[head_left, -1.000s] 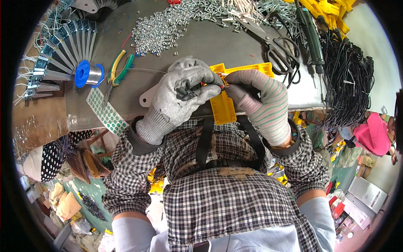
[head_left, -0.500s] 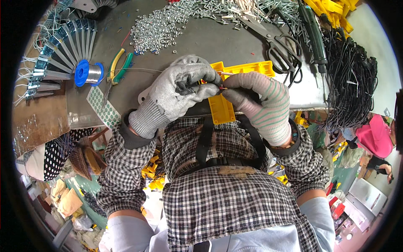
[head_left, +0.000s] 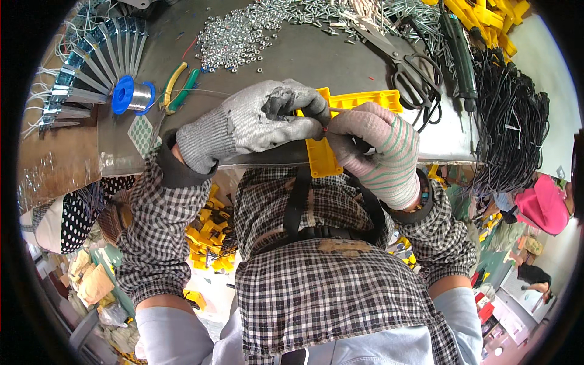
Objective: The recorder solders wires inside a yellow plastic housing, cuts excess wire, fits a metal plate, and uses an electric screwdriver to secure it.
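- Fingers (head_left: 311,102) of the grey-gloved left hand (head_left: 255,118) are pinching at a small red piece (head_left: 325,129), mostly hiding it
- Thumb and forefinger of the right hand (head_left: 380,143), in a striped glove, are gripping at the same piece from the other side, the two hands' tips meeting
- Yellow plastic housing (head_left: 323,159) is lying beneath both hands, one arm extending right behind the right hand, the other jutting past the near edge of the surface (head_left: 316,61)
- Thin wire (head_left: 210,90) is running from the blue spool (head_left: 125,95) toward the left hand, passing over the pliers (head_left: 182,92) with yellow and green handles
- Black-handled scissors (head_left: 407,76) are resting beyond the right hand, near an electric screwdriver (head_left: 457,55)
- Metal nuts (head_left: 234,39) and screws (head_left: 316,18) are sitting heaped at the far side
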`<state>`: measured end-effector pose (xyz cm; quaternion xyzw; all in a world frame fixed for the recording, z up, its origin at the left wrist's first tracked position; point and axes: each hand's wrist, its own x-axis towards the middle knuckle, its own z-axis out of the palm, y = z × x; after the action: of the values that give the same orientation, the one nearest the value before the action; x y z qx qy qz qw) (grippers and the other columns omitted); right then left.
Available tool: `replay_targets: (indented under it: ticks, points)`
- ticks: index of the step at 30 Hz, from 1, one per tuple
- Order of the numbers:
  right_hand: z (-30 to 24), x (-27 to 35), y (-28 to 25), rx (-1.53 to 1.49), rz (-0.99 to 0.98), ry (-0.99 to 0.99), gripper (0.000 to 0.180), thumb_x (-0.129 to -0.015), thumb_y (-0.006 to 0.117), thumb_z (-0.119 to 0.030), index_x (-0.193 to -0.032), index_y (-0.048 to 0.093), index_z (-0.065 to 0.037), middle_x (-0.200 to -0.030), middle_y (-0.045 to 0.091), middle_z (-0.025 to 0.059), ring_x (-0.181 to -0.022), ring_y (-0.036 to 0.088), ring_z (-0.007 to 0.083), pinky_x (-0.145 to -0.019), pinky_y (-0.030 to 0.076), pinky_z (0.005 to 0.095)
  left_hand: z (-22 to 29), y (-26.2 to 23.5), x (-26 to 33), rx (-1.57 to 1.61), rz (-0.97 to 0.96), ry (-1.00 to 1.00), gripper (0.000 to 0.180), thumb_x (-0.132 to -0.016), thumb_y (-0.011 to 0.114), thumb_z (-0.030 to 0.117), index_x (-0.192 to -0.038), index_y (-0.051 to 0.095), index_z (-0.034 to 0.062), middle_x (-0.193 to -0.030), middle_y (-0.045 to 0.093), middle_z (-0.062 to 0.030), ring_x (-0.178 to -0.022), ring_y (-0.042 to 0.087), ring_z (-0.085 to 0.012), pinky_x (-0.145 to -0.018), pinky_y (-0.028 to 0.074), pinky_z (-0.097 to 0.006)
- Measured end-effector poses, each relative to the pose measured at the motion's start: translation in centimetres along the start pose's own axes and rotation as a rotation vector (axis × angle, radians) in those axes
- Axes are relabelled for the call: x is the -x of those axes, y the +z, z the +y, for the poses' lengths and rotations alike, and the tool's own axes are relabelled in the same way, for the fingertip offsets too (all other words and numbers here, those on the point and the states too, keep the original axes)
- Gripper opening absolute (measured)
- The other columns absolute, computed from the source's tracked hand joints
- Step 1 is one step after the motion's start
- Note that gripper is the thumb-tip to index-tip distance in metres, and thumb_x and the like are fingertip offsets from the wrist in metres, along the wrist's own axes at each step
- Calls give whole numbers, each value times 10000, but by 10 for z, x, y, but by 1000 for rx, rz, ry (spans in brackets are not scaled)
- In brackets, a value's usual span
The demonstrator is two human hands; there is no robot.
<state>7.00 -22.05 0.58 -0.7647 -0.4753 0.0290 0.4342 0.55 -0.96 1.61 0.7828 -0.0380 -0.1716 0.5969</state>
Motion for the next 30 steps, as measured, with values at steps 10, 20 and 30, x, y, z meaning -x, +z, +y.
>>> replay_targets:
  ticks: [10, 20, 30]
  points:
    - [2, 1, 0, 11, 44, 58, 159, -759, 740, -72, -887, 654, -113, -735, 606, 62, -638, 617, 253, -562, 483, 345, -10, 19, 1, 18, 187, 152, 222, -848, 695, 117, -1047, 651, 30, -976, 630, -59, -974, 614, -166, -889, 491, -306]
    - [-2, 2, 2, 18, 49, 103, 174, -760, 762, -74, -902, 665, -99, -773, 654, 63, -659, 652, 227, -590, 511, 312, -25, 18, 0, -102, 235, 306, 217, -895, 658, 192, -1003, 624, 7, -1064, 625, -85, -1049, 578, -215, -962, 450, -371]
    - [5, 9, -3, -210, 6, 193, 271, -760, 785, -52, -1009, 678, -60, -848, 707, 65, -757, 699, 177, -681, 552, 293, -20, -1, -6, 313, -66, 64, 164, -905, 628, 152, -949, 571, 4, -1147, 571, -113, -1098, 522, -185, -977, 419, -321]
